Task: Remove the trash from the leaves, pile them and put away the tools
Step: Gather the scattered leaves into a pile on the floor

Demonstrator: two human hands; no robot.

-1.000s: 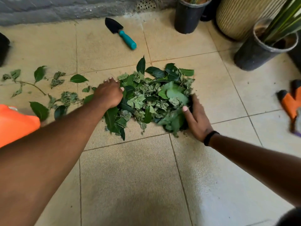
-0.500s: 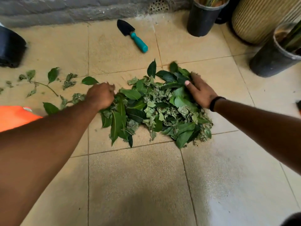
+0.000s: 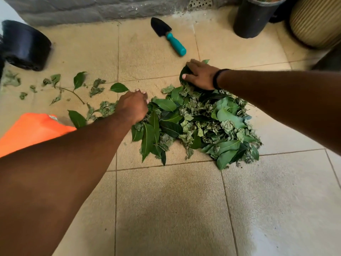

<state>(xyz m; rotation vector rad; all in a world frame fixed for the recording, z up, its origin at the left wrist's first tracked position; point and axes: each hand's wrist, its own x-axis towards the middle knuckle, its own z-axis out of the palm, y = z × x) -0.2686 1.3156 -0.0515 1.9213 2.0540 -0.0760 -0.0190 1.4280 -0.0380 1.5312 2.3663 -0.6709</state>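
Left arm: reaches from the near left, forearm bare, out over the tiled floor [image 3: 166, 209]. Left hand [image 3: 132, 107]: back up, knuckles raised, fingers curled down at the left edge of the pile [image 3: 199, 126]; it touches the leaves there, but whether it holds any cannot be told.

Right arm: comes in from the right, a black band [image 3: 217, 78] at the wrist. Right hand [image 3: 200, 74]: palm down at the far edge of the pile, fingers bent over a dark leaf [image 3: 184, 72], thumb tucked under its near edge, so the leaf is pinched.

Pile: green leaves, fresh and dried mixed, mid-floor, between the two hands and spreading nearer and to the right.

Loose leaves [image 3: 79, 80]: scattered to the left of the pile, some on a thin twig [image 3: 71, 91].

Trowel [image 3: 168, 36]: black blade, teal handle, lying flat on the floor beyond the pile, near the right hand but apart from it.

Other items: black pot [image 3: 25, 46] on its side, far left; black pot upright [image 3: 252, 17], far right; ribbed tan planter [image 3: 315, 21] beside it; orange item [image 3: 31, 130], near left, partly behind the left arm; grey stone wall [image 3: 92, 8] along the far edge.
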